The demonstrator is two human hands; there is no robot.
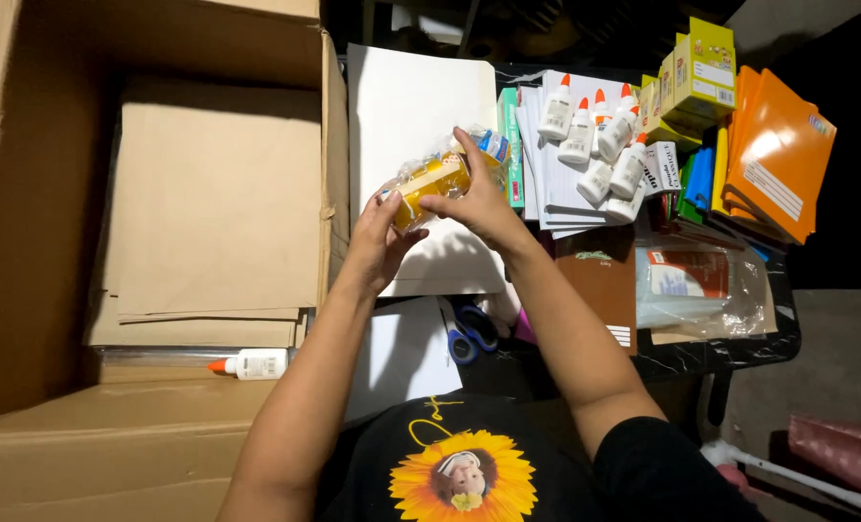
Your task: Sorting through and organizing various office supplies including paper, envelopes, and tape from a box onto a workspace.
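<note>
1. Both hands hold a clear plastic packet of yellow items (440, 179) above a white sheet (401, 106) on the desk (740, 350).
2. Left hand (377, 242): fingers curl under the packet's lower end.
3. Right hand (479, 198): thumb and fingers pinch the upper end.
4. The contents are probably small bottles; glare hides detail.
5. Risk: the slick film may slip from the pinch, dropping the packet onto the scissors (469, 333) or into the open cardboard box (150, 242).
6. Risk: the right forearm could topple the glue bottles (595, 135) nearby.

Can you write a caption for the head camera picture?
Two hands hold a clear packet beside glue bottles.
</note>
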